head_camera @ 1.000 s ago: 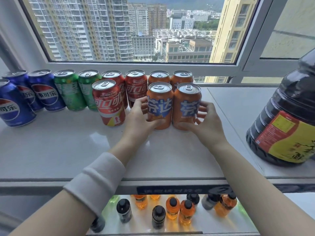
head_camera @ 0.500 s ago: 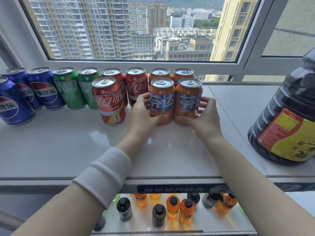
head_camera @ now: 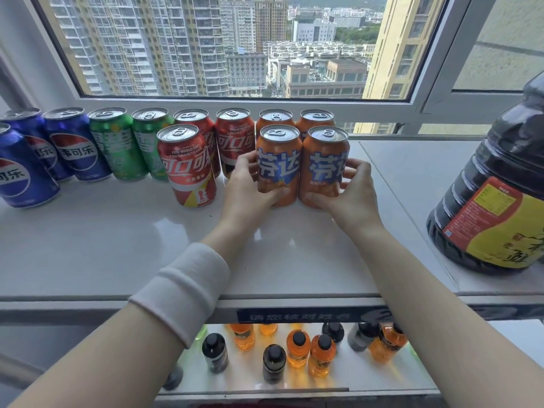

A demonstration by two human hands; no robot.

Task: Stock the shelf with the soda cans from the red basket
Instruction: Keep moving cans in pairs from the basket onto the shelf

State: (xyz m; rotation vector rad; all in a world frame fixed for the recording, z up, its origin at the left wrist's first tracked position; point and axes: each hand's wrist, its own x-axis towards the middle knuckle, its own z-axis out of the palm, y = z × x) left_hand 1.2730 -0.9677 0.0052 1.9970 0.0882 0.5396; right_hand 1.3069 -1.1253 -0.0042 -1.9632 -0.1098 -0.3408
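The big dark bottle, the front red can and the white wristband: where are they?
big dark bottle (head_camera: 497, 219): head view, on its red and yellow label.
front red can (head_camera: 187, 166): head view, on its printed side.
white wristband (head_camera: 182, 290): head view, mid-cuff, left forearm.

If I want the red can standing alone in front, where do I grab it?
Wrap your hand round the middle of the front red can from the front or its left. It stands upright, round, with bare shelf there; the left hand crowds its right.

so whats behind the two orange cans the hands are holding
Directly behind the front orange cans, held by the left hand and right hand, stand two more orange cans, against the window frame. Only their tops show; their bodies are covered.
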